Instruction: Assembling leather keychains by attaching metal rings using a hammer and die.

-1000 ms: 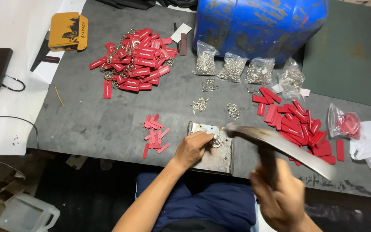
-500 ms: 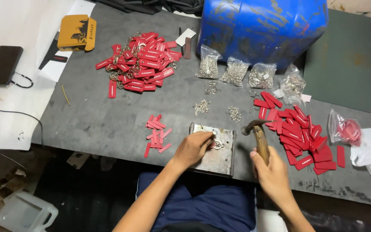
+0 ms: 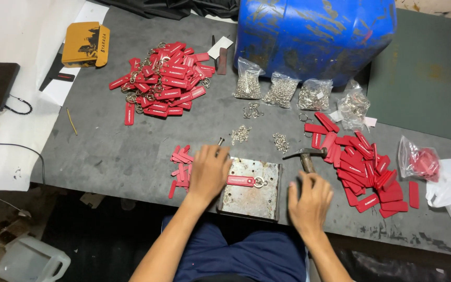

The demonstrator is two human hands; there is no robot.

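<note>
The left hand (image 3: 208, 172) is resting open beside a red tag (image 3: 241, 180) with a metal ring, lying flat on a rusty steel plate (image 3: 250, 198). The right hand (image 3: 309, 198) is loosely curling over the hammer (image 3: 305, 156) handle beside loose red tags (image 3: 364, 167).

Lit evenly and fairly brightly from above, with no hard glare. Cast only soft, short shadows under the left hand (image 3: 208, 175) and right hand (image 3: 309, 201). Showed dull sheen on the blue drum (image 3: 314, 36) and the clear bags (image 3: 280, 90). Stayed sharp across the grey mat (image 3: 110, 141). Fell dim along the bottom edge. Bowed slightly at the corners.
</note>
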